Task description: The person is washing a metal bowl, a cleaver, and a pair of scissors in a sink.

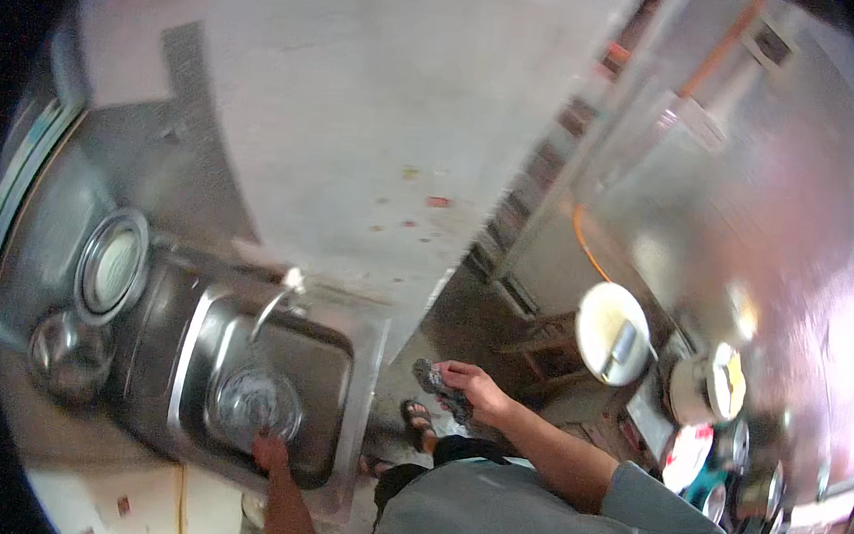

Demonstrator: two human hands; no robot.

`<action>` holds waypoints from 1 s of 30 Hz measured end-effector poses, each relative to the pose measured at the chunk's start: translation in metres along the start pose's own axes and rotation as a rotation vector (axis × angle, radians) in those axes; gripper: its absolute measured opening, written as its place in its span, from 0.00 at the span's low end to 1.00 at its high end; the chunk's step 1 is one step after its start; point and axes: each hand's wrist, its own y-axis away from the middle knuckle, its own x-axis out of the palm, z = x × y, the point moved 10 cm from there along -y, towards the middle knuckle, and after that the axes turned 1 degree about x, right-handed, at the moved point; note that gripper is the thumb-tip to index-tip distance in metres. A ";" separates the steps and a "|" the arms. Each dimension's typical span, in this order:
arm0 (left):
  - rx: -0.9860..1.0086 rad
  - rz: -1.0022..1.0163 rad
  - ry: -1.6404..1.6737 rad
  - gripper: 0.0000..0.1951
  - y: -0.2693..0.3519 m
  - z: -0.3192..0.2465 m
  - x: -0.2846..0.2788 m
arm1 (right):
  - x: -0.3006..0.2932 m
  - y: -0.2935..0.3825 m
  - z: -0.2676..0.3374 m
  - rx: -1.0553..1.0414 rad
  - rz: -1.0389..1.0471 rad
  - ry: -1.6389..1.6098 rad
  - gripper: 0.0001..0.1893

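My left hand (271, 452) grips the near rim of a round shiny bowl (254, 408). The bowl sits inside a stainless steel sink (319, 409), below the curved tap (267, 313). Whether it is glass or metal cannot be made out, and whitish streaks, perhaps water, blur its inside. Out to the right of the sink, in front of my body, my right hand (474, 391) holds a dark grey crumpled scrubber or cloth (430, 376). Part of that piece hangs below my fingers.
Left of the sink stand a metal basin (87, 282) and a rounded shiny pot (68, 355). A pale wall (380, 98) rises behind it. At right, a round pale board (596, 322) bears a cleaver (623, 343), near a light-coloured pot (687, 397) and several dishes.
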 end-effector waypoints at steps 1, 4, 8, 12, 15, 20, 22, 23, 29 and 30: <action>-0.011 0.021 0.027 0.19 -0.007 0.018 0.006 | -0.004 0.005 -0.001 0.034 0.020 -0.085 0.16; 0.015 -0.038 0.187 0.19 -0.002 0.028 0.020 | -0.039 0.008 -0.016 0.048 0.044 -0.224 0.15; 0.022 -0.352 0.754 0.16 0.014 0.038 -0.030 | -0.079 0.011 -0.030 0.042 0.121 -0.322 0.14; 0.457 -0.320 0.427 0.14 0.125 -0.194 -0.110 | -0.182 0.018 -0.051 0.020 -0.012 -0.602 0.13; 0.620 -0.159 0.713 0.11 0.201 -0.290 -0.111 | -0.225 0.024 -0.061 0.056 0.002 -0.717 0.13; 0.839 0.320 0.724 0.09 0.325 -0.497 -0.039 | -0.332 0.042 -0.096 0.038 -0.054 -0.860 0.11; 0.982 0.457 0.629 0.09 0.388 -0.580 -0.015 | -0.371 0.064 -0.104 0.001 -0.096 -0.914 0.11; 1.121 0.442 0.505 0.09 0.429 -0.623 -0.014 | -0.393 0.076 -0.111 -0.038 -0.145 -0.944 0.11; 1.476 0.558 0.279 0.07 0.583 -0.777 0.081 | -0.471 0.160 -0.153 -0.161 -0.365 -1.036 0.14; 1.437 0.582 0.109 0.10 0.590 -0.791 0.113 | -0.480 0.173 -0.160 -0.184 -0.438 -1.042 0.15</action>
